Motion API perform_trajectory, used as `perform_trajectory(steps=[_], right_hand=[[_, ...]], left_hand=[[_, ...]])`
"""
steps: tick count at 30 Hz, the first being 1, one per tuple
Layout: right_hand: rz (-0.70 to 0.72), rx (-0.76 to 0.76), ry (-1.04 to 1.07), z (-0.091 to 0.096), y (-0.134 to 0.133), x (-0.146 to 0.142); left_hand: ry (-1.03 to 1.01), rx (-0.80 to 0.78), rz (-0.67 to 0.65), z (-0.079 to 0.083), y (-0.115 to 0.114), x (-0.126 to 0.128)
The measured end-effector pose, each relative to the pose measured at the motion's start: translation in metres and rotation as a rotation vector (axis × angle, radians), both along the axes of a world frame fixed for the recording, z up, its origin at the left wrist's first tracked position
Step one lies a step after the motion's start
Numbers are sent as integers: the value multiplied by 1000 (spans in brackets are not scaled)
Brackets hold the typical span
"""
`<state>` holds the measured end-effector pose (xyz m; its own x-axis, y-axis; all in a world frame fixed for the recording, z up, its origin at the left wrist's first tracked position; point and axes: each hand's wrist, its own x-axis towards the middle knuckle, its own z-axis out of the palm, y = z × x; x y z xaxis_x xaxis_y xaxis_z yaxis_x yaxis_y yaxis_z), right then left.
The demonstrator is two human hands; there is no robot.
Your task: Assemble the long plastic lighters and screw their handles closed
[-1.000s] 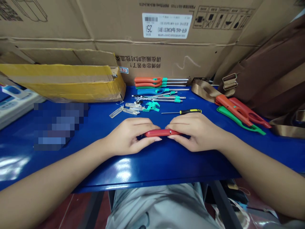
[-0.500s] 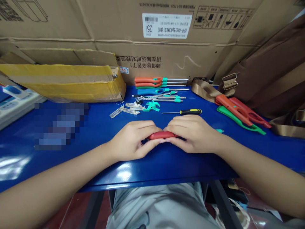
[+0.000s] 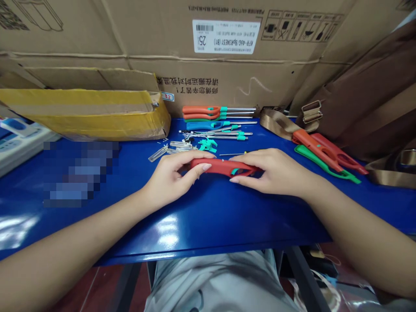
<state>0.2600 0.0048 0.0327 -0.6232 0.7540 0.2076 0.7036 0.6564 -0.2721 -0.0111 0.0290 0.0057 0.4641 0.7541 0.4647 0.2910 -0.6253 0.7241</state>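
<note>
Between my hands, above the blue table, is a red lighter handle (image 3: 219,167) with a teal trigger showing in its loop. My left hand (image 3: 177,175) is closed around its left end, thumb on the near face. My right hand (image 3: 276,173) pinches the right end by the loop, and no metal tube shows there. Just beyond the hands lie teal plastic pieces (image 3: 208,144) and clear plastic tanks (image 3: 158,153). A screwdriver (image 3: 232,154) is partly hidden behind my right hand.
Lighters with metal tubes (image 3: 201,111) lie at the back by a large cardboard box (image 3: 130,39). Orange, red and green handle shells (image 3: 321,149) rest at right near a brown strap (image 3: 276,123). A taped carton (image 3: 123,115) and a power strip (image 3: 22,145) stand at left.
Both hands have moved slightly away from me, and the red handle has turned so its broad face and teal trigger show. My right hand now covers most of the screwdriver.
</note>
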Motion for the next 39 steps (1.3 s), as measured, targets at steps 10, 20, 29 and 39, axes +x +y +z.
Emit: perform_trajectory(steps=[10,20,29,39], right_hand=[[83,-76,21,6,2,8],[123,181,35,-1,2,3],[107,357,-42,-12,-4,-13],[173,154,87,-10,-4,-10]], left_hand=[[160,648,-225,7,7,-14],[98,512,-72,11,-5,-10],[-197,-651,-22,10,-9,10],[82,240,-142,5,-6,-1]])
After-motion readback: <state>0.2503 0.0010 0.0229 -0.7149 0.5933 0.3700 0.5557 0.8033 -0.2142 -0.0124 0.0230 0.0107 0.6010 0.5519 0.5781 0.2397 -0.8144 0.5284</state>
